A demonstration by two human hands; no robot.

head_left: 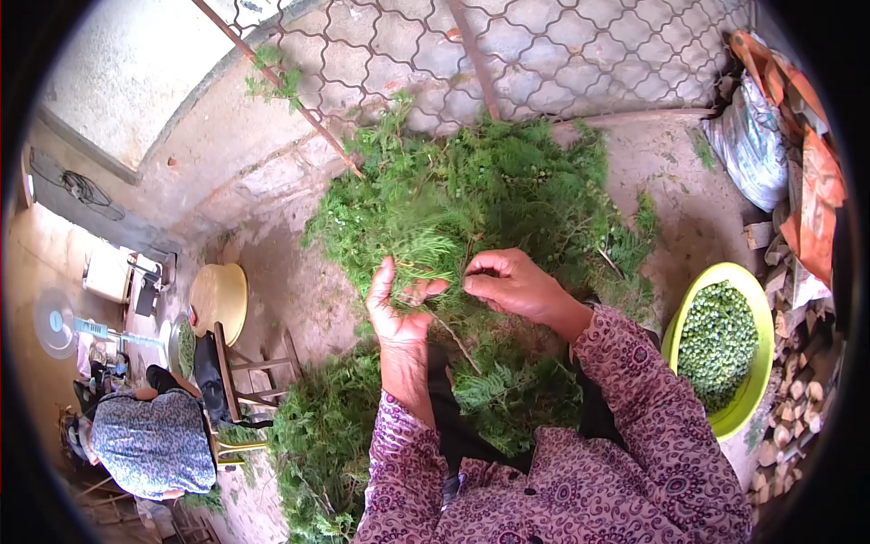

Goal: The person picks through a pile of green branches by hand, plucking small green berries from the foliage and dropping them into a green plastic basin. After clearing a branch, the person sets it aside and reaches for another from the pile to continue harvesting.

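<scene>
My left hand [401,304] is in the middle of the view, palm turned up, its fingers curled round a feathery green sprig [421,252]. A thin brown stem slants down to the right below that hand. To the right, my right hand [524,286] has its thumb and fingertips pinched together close to the sprig. What is between those fingertips is too small to make out. Beyond both hands lies a big heap of cut evergreen branches [544,181]. Another leafy branch [517,394] rests across my lap.
A yellow-green basin [672,349] of small round green pieces stands at right, beside stacked firewood [797,399] and a white sack [750,150]. More branches [317,444] lie at lower left. Another person [154,442] bends over near a wooden stool [263,367]. Metal lattice [471,54] leans behind.
</scene>
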